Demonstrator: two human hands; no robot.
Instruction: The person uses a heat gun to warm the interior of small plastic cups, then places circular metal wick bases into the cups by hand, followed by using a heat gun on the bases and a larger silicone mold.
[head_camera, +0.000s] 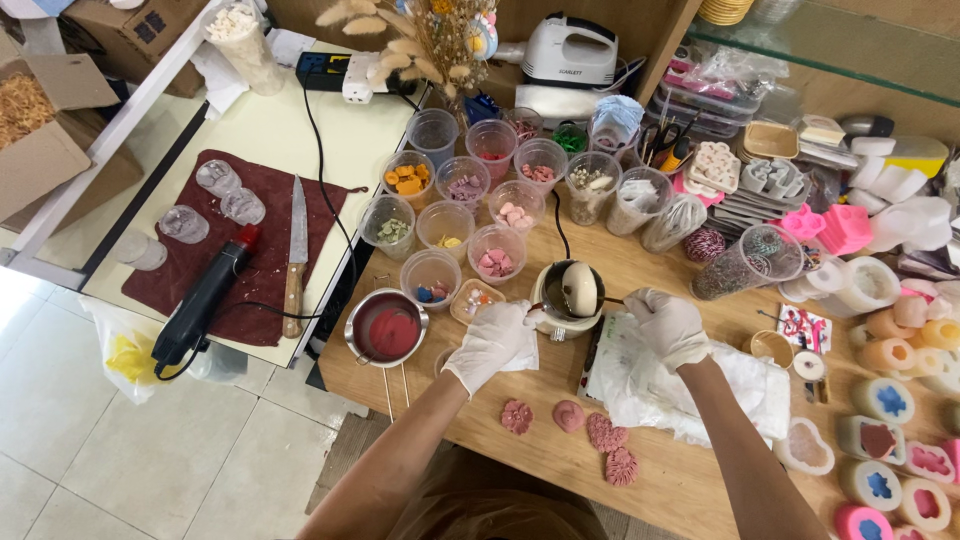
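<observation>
I see my left hand (493, 343), gloved, fingers curled together against the near left side of a small white pot (568, 300) at the table's middle. My right hand (668, 325) pinches a spoon (580, 288) handle, its bowl tilted over the pot. A steel cup of red wax (386, 329) stands just left, pink flower shapes (590, 434) nearer.

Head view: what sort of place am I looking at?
Probably a home craft workshop for candle or soap making: a melting pot under gloved hands, cups of coloured bits, silicone moulds on a wooden table.
</observation>
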